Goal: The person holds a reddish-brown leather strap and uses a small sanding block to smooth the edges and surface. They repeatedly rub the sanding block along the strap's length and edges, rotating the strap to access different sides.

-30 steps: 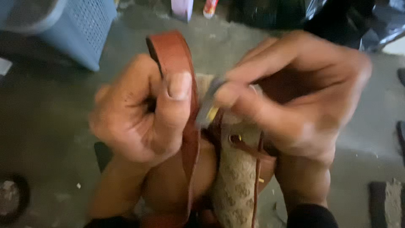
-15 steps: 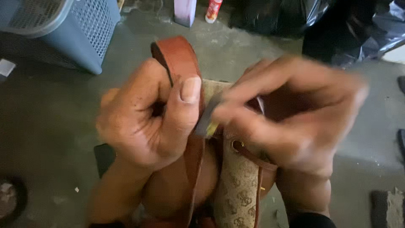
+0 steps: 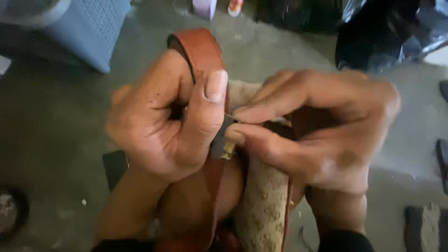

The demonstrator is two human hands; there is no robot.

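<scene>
Fingers of the left hand [image 3: 163,123] and right hand [image 3: 322,130] pinch one brown leather strap [image 3: 200,49].

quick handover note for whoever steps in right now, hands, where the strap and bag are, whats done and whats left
Left hand: fist closed round the brown leather strap, thumb pressed flat on it; the strap loops up over the fist.
Right hand: thumb and forefinger pinch a small dark tool with a pale tip, held against the strap's edge beside the left thumb.
The patterned beige bag hangs below, between the hands, above the grey floor.
Done: strap gripped, tool placed at its edge.
Left: the work at that spot; too blurred to judge how far along it is.
</scene>
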